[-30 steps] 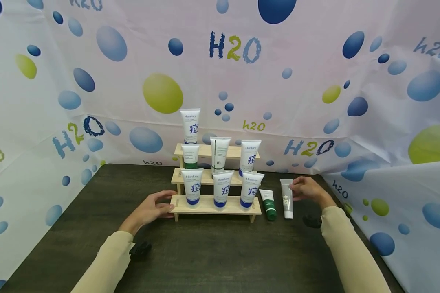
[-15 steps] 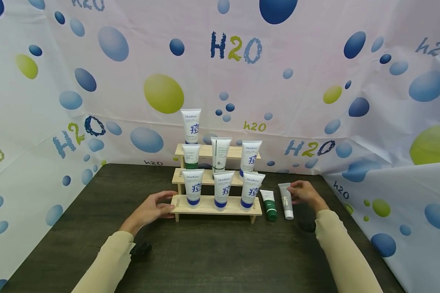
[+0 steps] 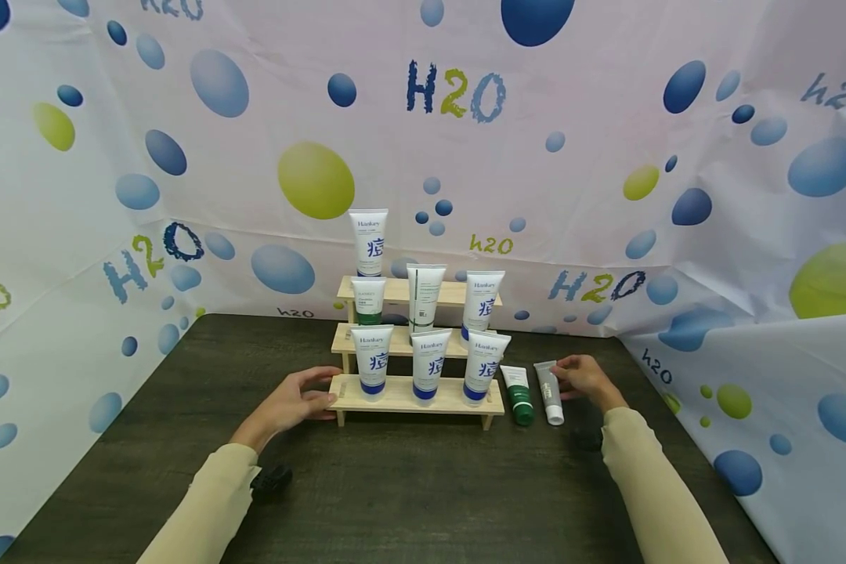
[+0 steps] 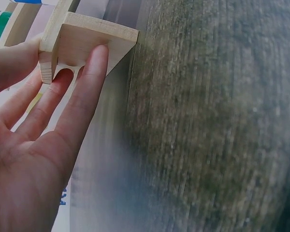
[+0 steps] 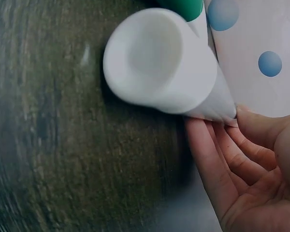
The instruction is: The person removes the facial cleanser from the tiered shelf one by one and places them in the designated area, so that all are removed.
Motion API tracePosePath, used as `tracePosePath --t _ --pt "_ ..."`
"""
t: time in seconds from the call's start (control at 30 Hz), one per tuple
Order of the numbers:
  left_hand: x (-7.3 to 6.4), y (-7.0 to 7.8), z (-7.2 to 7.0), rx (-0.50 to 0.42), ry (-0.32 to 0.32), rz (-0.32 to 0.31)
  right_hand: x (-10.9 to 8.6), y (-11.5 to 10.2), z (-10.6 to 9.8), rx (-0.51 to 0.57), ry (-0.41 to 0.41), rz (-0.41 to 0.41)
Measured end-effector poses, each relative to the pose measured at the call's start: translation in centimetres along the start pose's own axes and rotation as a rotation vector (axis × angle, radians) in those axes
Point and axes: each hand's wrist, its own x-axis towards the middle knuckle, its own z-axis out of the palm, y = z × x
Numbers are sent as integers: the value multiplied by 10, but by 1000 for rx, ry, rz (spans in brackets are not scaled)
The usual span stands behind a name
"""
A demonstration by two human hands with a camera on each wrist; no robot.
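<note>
A three-tier wooden display stand (image 3: 392, 395) bears several upright squeeze tubes on its shelves. My left hand (image 3: 291, 407) grips the left end of its lowest shelf; in the left wrist view the thumb lies along the wood (image 4: 89, 43) and the fingers reach beneath it. Right of the stand, my right hand (image 3: 585, 380) pinches the crimped far end of a silver-grey squeeze tube (image 3: 550, 392). Its white cap (image 5: 140, 58) points toward me, low over the table. Beside it lies a white-and-green tube (image 3: 518, 397), cap also toward me.
White tubes with blue caps fill the front shelf, such as the middle one (image 3: 430, 364). Another white tube (image 3: 369, 243) tops the stand at the left. A dark wood-grain table (image 3: 423, 493) lies under everything, with a bubble-patterned curtain (image 3: 254, 180) behind and at both sides.
My right hand has come down and slightly left, and the silver-grey tube has tipped from nearly upright to lying back toward the table. The left hand keeps its grip on the stand.
</note>
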Motion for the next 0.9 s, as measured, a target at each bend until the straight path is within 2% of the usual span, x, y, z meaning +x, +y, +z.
tracePosePath --t 0.53,0.9 --pt "2 -3 -1 -12 -6 4 0 -1 2 -13 -3 29" --pt "2 -1 -1 -6 3 -24 -3 -4 2 -57 -22 62"
